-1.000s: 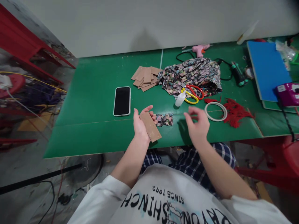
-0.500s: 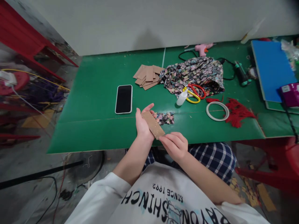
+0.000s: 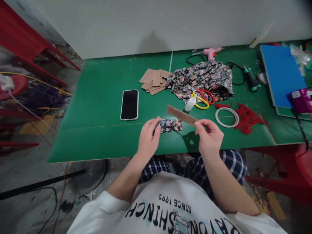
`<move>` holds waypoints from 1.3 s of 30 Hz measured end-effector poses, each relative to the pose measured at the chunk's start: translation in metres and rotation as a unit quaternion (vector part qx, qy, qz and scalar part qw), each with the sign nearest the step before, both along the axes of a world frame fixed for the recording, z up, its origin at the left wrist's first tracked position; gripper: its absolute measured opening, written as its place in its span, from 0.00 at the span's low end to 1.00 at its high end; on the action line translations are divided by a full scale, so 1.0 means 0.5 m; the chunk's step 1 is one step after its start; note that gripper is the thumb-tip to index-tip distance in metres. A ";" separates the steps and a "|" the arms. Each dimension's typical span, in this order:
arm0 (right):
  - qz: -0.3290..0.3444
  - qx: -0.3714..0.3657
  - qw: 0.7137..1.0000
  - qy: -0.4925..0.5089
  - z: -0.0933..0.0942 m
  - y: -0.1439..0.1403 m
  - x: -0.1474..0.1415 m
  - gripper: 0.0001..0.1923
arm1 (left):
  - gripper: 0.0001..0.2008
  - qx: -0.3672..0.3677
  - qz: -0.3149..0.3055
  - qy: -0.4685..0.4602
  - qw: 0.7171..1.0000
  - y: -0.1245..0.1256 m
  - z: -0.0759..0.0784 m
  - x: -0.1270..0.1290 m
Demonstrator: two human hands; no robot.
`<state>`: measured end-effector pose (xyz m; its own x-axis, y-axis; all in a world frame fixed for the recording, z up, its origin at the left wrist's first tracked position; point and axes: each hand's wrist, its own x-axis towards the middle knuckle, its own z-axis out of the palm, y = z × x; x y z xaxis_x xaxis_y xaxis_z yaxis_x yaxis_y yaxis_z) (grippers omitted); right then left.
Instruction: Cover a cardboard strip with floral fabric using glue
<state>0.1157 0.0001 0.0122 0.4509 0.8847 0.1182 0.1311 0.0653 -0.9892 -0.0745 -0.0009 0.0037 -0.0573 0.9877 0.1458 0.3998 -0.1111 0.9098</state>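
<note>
My right hand (image 3: 210, 138) pinches one end of a brown cardboard strip (image 3: 181, 115), which is tilted and raised above the table, its other end pointing up and left. A small piece of floral fabric (image 3: 171, 125) lies below the strip on the green table (image 3: 97, 139). My left hand (image 3: 148, 138) is at the left end of that fabric, thumb and fingers closed about its edge. Just beyond the strip are a small white squeeze bottle (image 3: 190, 103) and scissors (image 3: 203, 99) with red and yellow handles.
Behind lie a stack of cardboard pieces (image 3: 154, 81), a larger floral cloth (image 3: 204, 78) and a pink glue gun (image 3: 211, 53). A phone (image 3: 129, 105) rests at left. Toward the right are a tape roll (image 3: 216, 119), red scraps (image 3: 248, 118) and a blue board (image 3: 280, 71).
My left hand has let go of the cardboard strip and moved to the floral fabric. My right hand has carried the strip up and to the right.
</note>
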 end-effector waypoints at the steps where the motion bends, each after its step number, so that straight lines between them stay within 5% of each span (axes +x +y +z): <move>1: 0.010 -0.025 0.998 0.061 0.001 0.009 0.009 0.08 | 0.20 0.021 -0.047 0.094 0.994 -0.009 -0.006 -0.008; 5: 0.093 -0.115 0.962 0.229 0.009 0.033 0.023 0.11 | 0.27 0.040 -0.148 0.348 0.925 -0.038 -0.028 -0.027; 10: 0.152 -0.246 0.915 0.282 0.014 0.049 0.016 0.14 | 0.34 0.032 -0.155 0.448 0.880 -0.044 -0.036 -0.027; 15: 0.157 -0.305 0.900 0.269 0.013 0.062 0.008 0.15 | 0.35 0.050 -0.139 0.445 0.883 -0.049 -0.030 -0.031; 23: 0.143 -0.335 0.896 0.255 0.011 0.063 -0.010 0.12 | 0.24 0.116 -0.129 0.393 0.903 -0.085 -0.038 -0.046; 39: 0.143 -0.341 0.901 0.228 0.005 0.072 -0.017 0.09 | 0.22 0.095 -0.126 0.398 0.904 -0.079 -0.046 -0.042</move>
